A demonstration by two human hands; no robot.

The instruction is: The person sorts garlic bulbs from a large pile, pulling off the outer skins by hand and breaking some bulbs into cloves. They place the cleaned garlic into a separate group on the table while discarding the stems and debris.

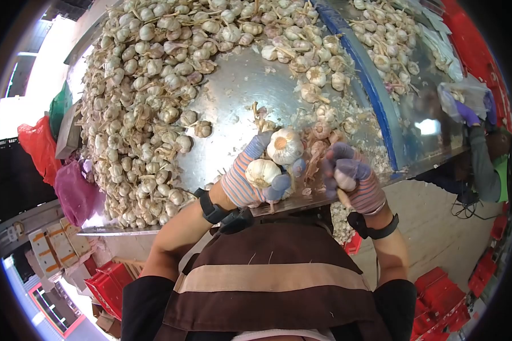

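While left hand (pixel 250 176) clamps two garlic bulbs (pixel 284 146), right hand (pixel 351 179) fists around one: light, papery, brittle; grip round body.

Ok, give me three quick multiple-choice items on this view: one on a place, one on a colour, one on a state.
1. Where does the big heap of garlic lie on the metal table?
A. toward the left side of the picture
B. on the floor
C. in a red crate

2. What colour is the strip that runs across the table?
A. yellow
B. blue
C. white

3. What is the left hand doing?
A. resting flat and open
B. holding garlic bulbs
C. gripping a knife

Answers: 1 A, the heap fills the table's left and top in the picture. 2 B, the strip is plainly blue. 3 B, the gloved fingers are wrapped around two bulbs, while the right hand is closed on a pale piece.
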